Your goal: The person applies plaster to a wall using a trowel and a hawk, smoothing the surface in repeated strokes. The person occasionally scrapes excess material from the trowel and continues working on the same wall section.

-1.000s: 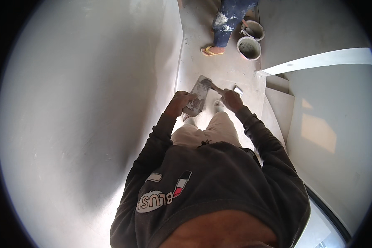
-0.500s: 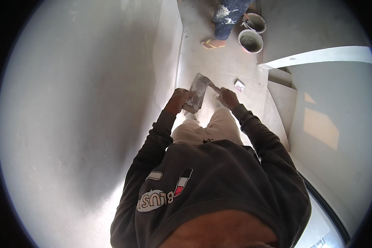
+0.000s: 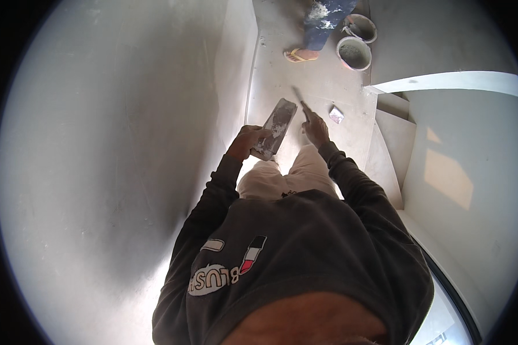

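Pale floor point(image 3: 276, 77) stretching beside a wall point(image 3: 115, 144), left hand point(image 3: 248, 140) clamping fingers on a board point(image 3: 278, 123), right hand point(image 3: 315, 129) gripping a scraper point(image 3: 302, 100) between fingers, buckets point(image 3: 339, 54) standing beyond.

Plate point(image 3: 278, 122), grey, oblong, streaked with whitish residue, far end slanting right, scraper point(image 3: 300, 98), slender, blurred toward its tip, just right of the plate, apart.
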Motion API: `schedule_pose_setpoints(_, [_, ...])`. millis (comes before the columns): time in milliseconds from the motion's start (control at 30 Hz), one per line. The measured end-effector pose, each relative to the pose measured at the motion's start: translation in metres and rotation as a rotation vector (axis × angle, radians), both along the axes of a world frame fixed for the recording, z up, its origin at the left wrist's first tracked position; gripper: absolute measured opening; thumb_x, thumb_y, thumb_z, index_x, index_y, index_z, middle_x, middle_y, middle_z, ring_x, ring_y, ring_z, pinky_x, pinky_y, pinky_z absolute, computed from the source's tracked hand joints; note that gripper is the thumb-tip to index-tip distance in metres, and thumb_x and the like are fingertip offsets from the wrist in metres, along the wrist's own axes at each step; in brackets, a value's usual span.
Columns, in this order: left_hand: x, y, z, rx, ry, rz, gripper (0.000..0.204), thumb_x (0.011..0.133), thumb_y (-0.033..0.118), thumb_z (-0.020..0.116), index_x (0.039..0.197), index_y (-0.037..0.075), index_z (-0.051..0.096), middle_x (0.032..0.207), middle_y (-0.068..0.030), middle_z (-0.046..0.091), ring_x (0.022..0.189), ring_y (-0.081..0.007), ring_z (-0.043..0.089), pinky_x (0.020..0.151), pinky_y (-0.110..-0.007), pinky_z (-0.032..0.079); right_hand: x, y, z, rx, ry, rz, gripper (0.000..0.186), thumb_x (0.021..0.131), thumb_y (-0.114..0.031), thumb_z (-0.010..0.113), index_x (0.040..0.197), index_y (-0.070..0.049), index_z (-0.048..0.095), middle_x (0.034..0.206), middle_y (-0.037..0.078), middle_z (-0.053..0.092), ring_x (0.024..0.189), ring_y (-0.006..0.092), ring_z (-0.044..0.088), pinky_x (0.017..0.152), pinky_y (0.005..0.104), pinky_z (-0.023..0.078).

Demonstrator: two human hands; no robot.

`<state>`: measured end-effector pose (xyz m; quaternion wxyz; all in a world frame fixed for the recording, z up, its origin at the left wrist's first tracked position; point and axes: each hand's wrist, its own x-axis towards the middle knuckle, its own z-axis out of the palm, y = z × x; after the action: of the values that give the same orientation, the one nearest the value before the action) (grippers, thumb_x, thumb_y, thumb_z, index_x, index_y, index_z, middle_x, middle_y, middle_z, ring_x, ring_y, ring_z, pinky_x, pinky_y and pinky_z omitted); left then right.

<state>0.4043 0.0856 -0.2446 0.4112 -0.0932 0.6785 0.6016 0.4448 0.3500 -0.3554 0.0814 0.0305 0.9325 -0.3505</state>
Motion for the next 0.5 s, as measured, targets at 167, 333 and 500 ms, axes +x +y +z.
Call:
schedule_pose_setpoints(167, [0.004, 0.0, 0.008, -0.071, -0.083, -0.003, 0.038, 0.088, 0.024, 0.072, 0.104, -0.011, 0.071, 0.091, -0.0147, 0.073, 0.077, -0.0231, 0.074, 0.071, -0.033, 0.061, 0.004, 0.0, 0.006, -0.052, -0.052, 0.05, 0.077, 0.083, -0.005, 0.06, 0.155, -0.026, 0.044, 0.109, 0.02, 0.068, 0.096, 0.0394, 0.069, 0.083, 0.0501, 0.055])
schedule_pose_setpoints(333, [-0.001, -0.003, 0.0, -0.098, -0.048, -0.042, 0.037, 0.09, 0.024, 0.072, 0.105, -0.01, 0.071, 0.09, -0.0152, 0.073, 0.07, -0.0234, 0.073, 0.068, -0.035, 0.062, 0.003, 0.005, 0.005, 0.124, -0.119, 0.269, 0.074, 0.084, -0.007, 0.06, 0.152, -0.032, 0.046, 0.105, 0.02, 0.069, 0.092, 0.0373, 0.071, 0.083, 0.0495, 0.057])
schedule_pose_setpoints(500, [0.006, -0.009, -0.005, -0.036, -0.135, 0.009, 0.038, 0.092, 0.025, 0.071, 0.107, -0.01, 0.071, 0.091, -0.0152, 0.073, 0.077, -0.0232, 0.074, 0.07, -0.035, 0.063, 0.015, -0.008, 0.01, 0.055, -0.084, 0.124, 0.069, 0.083, -0.006, 0.062, 0.148, -0.024, 0.052, 0.102, 0.02, 0.068, 0.095, 0.0389, 0.069, 0.085, 0.0495, 0.056])
